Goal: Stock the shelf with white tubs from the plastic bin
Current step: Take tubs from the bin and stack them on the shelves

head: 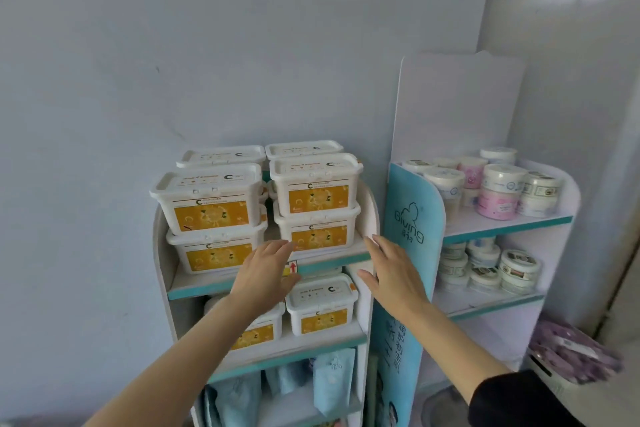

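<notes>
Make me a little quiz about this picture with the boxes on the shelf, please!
1. True or false: the left hand and the right hand both hold nothing.
2. Pick one: what colour are the labels on the white tubs? A) yellow-orange B) green C) purple
3. Fill the gap: the round jars stand to the ____ of the tubs.

Key: 1 true; 2 A; 3 right.
</notes>
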Available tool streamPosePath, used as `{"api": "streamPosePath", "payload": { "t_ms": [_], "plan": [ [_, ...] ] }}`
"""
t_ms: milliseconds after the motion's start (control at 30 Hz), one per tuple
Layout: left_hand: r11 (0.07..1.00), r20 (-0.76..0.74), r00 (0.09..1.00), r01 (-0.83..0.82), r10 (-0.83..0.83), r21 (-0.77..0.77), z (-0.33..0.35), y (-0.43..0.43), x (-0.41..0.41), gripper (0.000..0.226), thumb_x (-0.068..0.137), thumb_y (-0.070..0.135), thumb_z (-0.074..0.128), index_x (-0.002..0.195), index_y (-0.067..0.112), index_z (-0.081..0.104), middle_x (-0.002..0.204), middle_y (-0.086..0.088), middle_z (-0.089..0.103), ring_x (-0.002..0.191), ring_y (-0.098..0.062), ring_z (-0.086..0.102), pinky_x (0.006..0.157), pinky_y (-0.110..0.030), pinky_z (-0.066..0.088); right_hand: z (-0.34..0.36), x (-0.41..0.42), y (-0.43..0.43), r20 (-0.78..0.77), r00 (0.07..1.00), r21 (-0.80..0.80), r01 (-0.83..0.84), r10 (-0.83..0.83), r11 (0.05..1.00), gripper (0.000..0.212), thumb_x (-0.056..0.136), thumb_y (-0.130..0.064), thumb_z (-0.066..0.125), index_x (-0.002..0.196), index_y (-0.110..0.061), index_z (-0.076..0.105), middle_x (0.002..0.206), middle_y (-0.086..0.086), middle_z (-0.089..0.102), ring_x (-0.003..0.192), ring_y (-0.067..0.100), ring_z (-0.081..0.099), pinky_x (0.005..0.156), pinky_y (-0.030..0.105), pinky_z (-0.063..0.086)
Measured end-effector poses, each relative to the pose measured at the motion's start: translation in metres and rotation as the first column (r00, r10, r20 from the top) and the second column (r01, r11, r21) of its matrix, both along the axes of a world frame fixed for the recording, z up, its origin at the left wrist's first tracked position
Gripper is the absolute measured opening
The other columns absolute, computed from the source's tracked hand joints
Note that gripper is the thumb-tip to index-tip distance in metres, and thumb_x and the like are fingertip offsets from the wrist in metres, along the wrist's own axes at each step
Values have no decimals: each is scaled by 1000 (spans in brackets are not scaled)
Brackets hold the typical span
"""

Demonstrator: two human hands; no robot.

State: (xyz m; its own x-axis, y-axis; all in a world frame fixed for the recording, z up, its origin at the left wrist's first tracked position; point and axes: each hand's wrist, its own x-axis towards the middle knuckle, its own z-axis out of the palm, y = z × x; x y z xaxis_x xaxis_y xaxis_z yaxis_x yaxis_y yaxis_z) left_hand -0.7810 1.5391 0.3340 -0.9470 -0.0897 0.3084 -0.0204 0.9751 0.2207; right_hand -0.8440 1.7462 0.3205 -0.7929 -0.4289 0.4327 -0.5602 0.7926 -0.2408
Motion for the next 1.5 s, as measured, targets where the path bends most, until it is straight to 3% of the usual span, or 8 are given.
{"api": "streamPosePath", "payload": {
  "t_ms": [167, 500, 667, 900, 1200, 1500],
  "plan": [
    [999, 106, 993, 49, -49, 10, -27, 30, -1, 61, 91, 38, 51, 144, 20, 28, 150, 0, 34, 139, -20, 28, 114, -36, 24, -30, 10, 41, 97, 992, 54, 81, -86, 995, 63, 93, -36, 45, 145, -15, 16, 153, 5, 20, 139, 23, 22, 114, 33, 22],
    [987, 277, 948, 137, -155, 81, -77, 118, -13, 58, 92, 36, 49, 143, 17, 30, 148, -5, 36, 138, -22, 29, 113, -37, 27, -76, 34, 143, 231, 954, 99, 175, -193, 980, 62, 91, -35, 49, 143, -14, 22, 148, 6, 31, 131, 24, 35, 108, 36, 34],
    [973, 346, 914, 167, -212, 157, -108, 188, -10, 50, 95, 28, 46, 142, 14, 34, 147, -7, 40, 137, -23, 34, 111, -35, 30, -110, 54, 224, 327, 903, 135, 246, -278, 960, 61, 92, -37, 47, 143, -14, 23, 149, 5, 31, 134, 23, 33, 110, 36, 32],
    [953, 482, 831, 172, -277, 251, -177, 292, -4, 33, 93, 21, 45, 123, 8, 54, 126, -14, 59, 119, -31, 52, 100, -38, 44, -168, 86, 344, 531, 752, 196, 338, -389, 921, 59, 93, -36, 46, 143, -16, 23, 148, 5, 34, 135, 20, 34, 108, 33, 34],
    [945, 716, 619, 166, -322, 282, -283, 386, 20, 44, 95, 25, 45, 138, 14, 41, 144, -9, 43, 134, -25, 40, 112, -35, 32, -256, 119, 406, 738, 560, 200, 352, -377, 914, 56, 95, -34, 42, 144, -16, 23, 147, 7, 34, 134, 21, 35, 109, 33, 33],
    [960, 801, 528, 152, -281, 236, -358, 408, -10, 43, 97, 26, 42, 138, 16, 39, 146, -8, 41, 134, -26, 38, 114, -37, 29, -346, 92, 396, 859, 395, 191, 344, -326, 919, 51, 94, -35, 43, 139, -13, 34, 142, 9, 43, 131, 22, 40, 109, 34, 33]
  ]
}}
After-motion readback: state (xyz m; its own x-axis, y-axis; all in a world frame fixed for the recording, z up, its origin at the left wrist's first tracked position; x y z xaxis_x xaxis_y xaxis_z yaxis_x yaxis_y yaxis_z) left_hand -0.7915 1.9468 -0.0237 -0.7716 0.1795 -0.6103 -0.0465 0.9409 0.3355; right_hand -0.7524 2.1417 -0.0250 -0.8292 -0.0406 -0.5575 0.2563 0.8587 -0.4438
